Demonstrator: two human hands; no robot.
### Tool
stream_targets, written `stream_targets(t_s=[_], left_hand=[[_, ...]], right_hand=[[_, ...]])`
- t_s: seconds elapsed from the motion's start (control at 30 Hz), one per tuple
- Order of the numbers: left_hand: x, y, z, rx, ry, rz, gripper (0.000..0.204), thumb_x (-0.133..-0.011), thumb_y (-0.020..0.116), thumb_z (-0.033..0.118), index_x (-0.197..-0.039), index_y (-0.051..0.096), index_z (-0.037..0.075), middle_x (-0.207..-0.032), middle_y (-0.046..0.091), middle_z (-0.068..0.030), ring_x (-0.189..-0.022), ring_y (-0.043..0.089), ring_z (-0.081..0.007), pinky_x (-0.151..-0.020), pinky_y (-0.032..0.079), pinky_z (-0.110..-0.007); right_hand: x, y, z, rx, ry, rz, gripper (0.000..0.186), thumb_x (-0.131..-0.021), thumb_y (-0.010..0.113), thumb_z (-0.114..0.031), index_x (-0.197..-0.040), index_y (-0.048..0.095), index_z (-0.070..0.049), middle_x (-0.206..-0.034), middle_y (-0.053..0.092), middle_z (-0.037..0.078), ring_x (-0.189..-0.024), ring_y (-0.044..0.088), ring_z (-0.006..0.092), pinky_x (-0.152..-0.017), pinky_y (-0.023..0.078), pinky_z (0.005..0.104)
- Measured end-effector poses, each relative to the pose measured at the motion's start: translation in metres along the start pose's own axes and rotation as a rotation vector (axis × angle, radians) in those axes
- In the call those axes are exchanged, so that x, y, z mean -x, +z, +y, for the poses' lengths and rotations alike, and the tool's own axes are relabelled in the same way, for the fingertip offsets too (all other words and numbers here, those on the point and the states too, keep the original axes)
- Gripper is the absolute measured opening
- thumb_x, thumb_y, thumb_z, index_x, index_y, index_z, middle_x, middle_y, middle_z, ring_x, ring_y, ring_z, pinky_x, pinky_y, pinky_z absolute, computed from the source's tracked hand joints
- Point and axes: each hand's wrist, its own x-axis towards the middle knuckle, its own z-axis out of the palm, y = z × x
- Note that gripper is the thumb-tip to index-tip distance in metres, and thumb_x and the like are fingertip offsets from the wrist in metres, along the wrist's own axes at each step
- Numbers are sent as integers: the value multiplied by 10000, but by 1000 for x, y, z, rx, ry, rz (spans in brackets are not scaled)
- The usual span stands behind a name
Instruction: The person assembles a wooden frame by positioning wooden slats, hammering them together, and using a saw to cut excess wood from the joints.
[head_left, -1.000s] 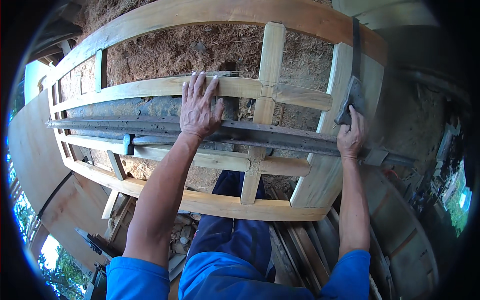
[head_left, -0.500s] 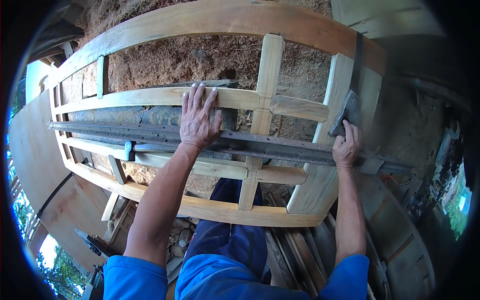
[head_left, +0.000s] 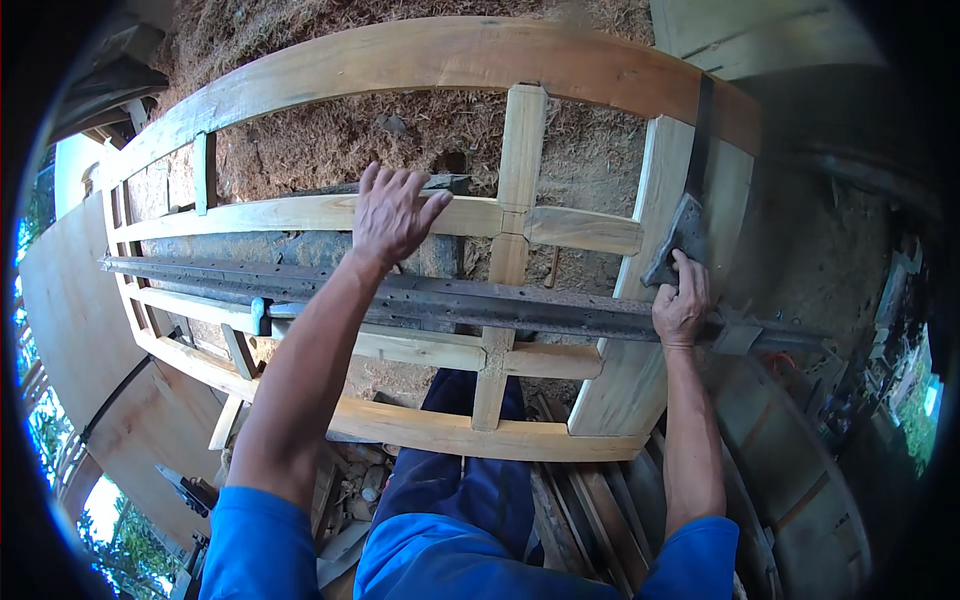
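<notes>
A large wooden frame point(head_left: 400, 425) of pale curved rails and cross pieces lies in front of me. Across it runs a long dark metal bar point(head_left: 520, 310) with a row of holes. My left hand point(head_left: 392, 215) is over the frame's inner rail point(head_left: 285, 213), fingers apart and holding nothing; whether it touches the rail I cannot tell. At the right end, my right hand point(head_left: 682, 305) has its fingers curled on the lower end of a flat grey metal piece point(head_left: 675, 238). A dark narrow strip point(head_left: 701, 140) runs from that piece up to the top rail.
A hammer point(head_left: 262, 316) lies beside the metal bar, partly behind my left forearm. Brown shavings point(head_left: 330, 140) cover the ground beyond the frame. Wooden boards point(head_left: 600, 510) lie below the frame, near my legs. A large panel point(head_left: 70, 270) stands at the left.
My left hand has lifted off the metal bar and shifted slightly up, its fingers now bent sideways. My right hand stays on the grey metal piece. The view has shifted slightly.
</notes>
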Motion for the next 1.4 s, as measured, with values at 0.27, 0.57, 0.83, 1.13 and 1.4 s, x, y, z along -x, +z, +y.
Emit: stream_targets(t_s=[0.27, 0.57, 0.83, 1.13, 1.4], left_hand=[[-18, 31, -4, 136, -35, 60, 423, -991, 491, 437, -766, 633, 108, -756, 662, -140, -746, 653, -346, -704, 506, -457], [-28, 34, -2, 90, -64, 10, 450, -995, 436, 471, -850, 665, 111, -861, 690, -165, -833, 660, -376, -750, 505, -486], [-29, 37, -3, 41, -60, 6, 499, -996, 396, 518, -836, 649, 118, -826, 676, -199, -818, 655, -414, -721, 493, -517], [-33, 45, -23, -44, -34, 59, 566, -985, 323, 594, -1014, 702, 174, -972, 704, -196, -974, 649, -426, -851, 488, -519], [-40, 54, -33, -157, 59, 63, 486, -1026, 317, 475, -1083, 661, 137, -1041, 692, -204, -942, 652, -437, -831, 493, -535]], right_hand=[[3, 4, -5, -27, 49, 17, 439, -707, 483, -2, -1123, 622, -25, -933, 612, 157, -887, 607, 353, -808, 488, 470], [3, 8, 5, -46, 30, 41, 332, -730, 501, -3, -1030, 636, -47, -868, 609, 132, -833, 609, 340, -761, 495, 455], [9, 22, 17, 12, 42, 213, 282, -744, 533, -22, -989, 666, -69, -855, 662, 109, -823, 648, 317, -741, 532, 432], [8, 20, 6, -62, 55, 302, 267, -770, 523, -26, -993, 667, -50, -856, 667, 133, -809, 659, 319, -736, 531, 400], [70, 18, -29, -249, 175, 610, 313, -787, 561, -13, -1071, 685, -57, -980, 693, 127, -940, 669, 303, -846, 530, 373]])
